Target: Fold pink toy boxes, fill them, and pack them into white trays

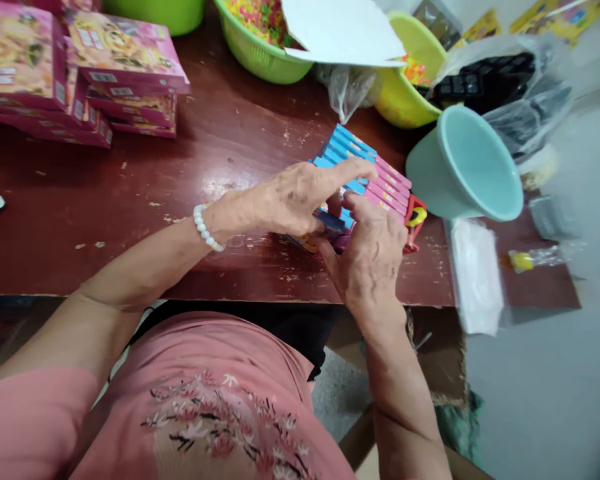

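A display carton packed with rows of small blue boxes (347, 143) and small pink boxes (391, 183) lies tilted on the table. At its right end is a red cut-out flap (414, 227) with a yellow part. My left hand (297, 193), with a white bead bracelet, reaches over the blue row, index finger stretched out, thumb and other fingers closed at a dark blue box (333, 221). My right hand (373, 253) curls over the near end of the pink row, thumb below. Its fingers hide most of what it grips, and the carton's near side is covered.
Stacked pink cartons (130, 53) stand at the far left. Along the back are a green basket (265, 63) with colourful small pieces, white card (345, 30) and a yellow basket (405, 103). A pale blue bucket (435, 163) and clear plastic bags (476, 277) are at right.
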Tool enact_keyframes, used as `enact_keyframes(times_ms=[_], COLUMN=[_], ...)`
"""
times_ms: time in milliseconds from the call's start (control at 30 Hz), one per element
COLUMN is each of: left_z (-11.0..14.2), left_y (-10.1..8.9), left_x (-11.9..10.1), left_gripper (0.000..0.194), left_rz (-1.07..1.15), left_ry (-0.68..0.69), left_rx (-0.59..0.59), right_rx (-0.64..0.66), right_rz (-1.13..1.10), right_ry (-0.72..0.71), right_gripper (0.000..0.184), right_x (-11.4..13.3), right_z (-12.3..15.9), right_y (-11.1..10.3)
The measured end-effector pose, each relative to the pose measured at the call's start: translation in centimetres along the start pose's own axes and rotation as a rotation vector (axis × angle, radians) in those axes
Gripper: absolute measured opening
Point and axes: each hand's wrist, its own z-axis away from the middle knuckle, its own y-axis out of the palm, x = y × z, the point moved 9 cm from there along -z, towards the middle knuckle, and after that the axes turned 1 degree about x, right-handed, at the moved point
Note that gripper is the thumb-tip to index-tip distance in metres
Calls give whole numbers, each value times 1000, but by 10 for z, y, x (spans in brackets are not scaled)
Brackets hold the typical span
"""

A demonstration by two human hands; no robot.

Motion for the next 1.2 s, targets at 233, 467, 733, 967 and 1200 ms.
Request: enact_keyframes(times_ms=[233, 467, 733, 967, 1200], left_z=[-21, -50, -51, -50, -46], left_y=[-40, 47, 45, 46, 46], left_x=[122, 172, 194, 195, 188], left_gripper=[38, 43, 56, 52, 52], left_rz=[449, 1046, 748, 681, 741], left_ry=[-284, -404, -485, -484, -449], left_rx=[-442, -292, -311, -309, -378], right_rx=[80, 71, 15, 28, 61], right_rz=[199, 187, -67, 117, 237], right_ry=[-65, -86, 33, 75, 43], right_gripper=[54, 37, 32, 39, 56], right_x=[24, 26, -6, -13, -2], right_z=[-11, -14, 0, 13, 24], right_y=[20, 26, 18, 21, 32])
